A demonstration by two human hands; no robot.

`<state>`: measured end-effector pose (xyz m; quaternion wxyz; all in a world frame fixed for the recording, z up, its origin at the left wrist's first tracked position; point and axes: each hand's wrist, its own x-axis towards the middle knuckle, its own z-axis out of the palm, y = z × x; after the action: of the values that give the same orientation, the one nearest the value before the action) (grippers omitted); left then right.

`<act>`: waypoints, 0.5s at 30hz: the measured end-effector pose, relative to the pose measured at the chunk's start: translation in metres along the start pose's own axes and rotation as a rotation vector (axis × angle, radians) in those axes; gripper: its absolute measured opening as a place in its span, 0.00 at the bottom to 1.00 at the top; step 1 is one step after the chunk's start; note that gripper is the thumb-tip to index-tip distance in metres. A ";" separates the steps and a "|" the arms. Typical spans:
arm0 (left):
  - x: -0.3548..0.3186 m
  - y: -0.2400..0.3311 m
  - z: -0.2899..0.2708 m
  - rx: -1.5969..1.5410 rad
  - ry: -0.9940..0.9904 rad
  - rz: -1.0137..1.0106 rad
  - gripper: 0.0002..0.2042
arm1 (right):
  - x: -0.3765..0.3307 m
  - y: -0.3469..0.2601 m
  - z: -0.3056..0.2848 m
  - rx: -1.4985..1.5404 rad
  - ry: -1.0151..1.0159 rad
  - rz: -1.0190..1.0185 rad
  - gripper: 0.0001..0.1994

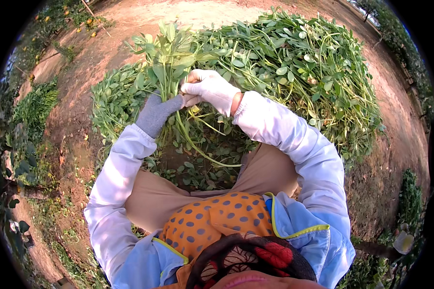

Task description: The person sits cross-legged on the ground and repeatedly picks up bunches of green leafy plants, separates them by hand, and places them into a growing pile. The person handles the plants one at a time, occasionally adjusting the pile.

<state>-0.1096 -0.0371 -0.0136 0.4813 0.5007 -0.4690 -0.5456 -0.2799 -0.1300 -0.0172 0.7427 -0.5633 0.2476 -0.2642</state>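
Observation:
An upright bunch of leafy green stems [168, 72] stands in my left hand [157, 113], which wears a grey glove and is closed around it. The leaves fan out above this grip, and long pale stems trail below it toward my lap. My right hand [209, 90], in a white glove with bare fingertips, meets the left thumb at the right side of the bunch. Its fingers are pinched together against the stems; what lies between them is hidden. Behind both hands spreads a large heap of cut greens [304, 72], with stems lying mostly crosswise.
More greens [115, 96] lie to the left of the bunch. Loose leaves and stems cover the ground between my crossed legs [270, 168]. Bare reddish soil [77, 115] surrounds the heap. Shrubs with orange flowers [89, 21] grow at the far left, and plants line the right edge.

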 end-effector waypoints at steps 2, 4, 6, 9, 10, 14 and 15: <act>0.000 0.001 0.012 0.082 -0.037 0.008 0.23 | 0.001 0.004 0.000 -0.144 0.007 0.000 0.08; 0.000 -0.005 0.008 0.097 -0.049 0.028 0.21 | -0.002 0.001 0.004 -0.411 0.012 -0.089 0.07; 0.002 -0.012 -0.010 0.110 -0.058 -0.047 0.20 | 0.000 -0.005 0.000 -0.572 0.005 -0.065 0.07; -0.007 0.014 -0.020 -0.097 0.035 -0.111 0.21 | 0.000 -0.031 -0.031 -0.502 0.068 -0.110 0.08; -0.009 0.023 -0.028 -0.077 0.083 -0.062 0.21 | -0.001 -0.044 -0.045 -0.462 0.144 -0.084 0.08; -0.013 0.044 -0.065 -0.170 0.222 0.188 0.24 | 0.003 -0.052 -0.154 -0.733 0.593 -0.202 0.11; -0.007 0.043 -0.072 -0.139 0.260 0.224 0.25 | 0.004 -0.046 -0.193 -0.927 0.642 -0.056 0.12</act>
<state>-0.0355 -0.0361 0.0257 0.6290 0.4771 -0.4169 -0.4504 -0.4107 -0.2793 -0.0199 0.2979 -0.7284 0.5359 -0.3057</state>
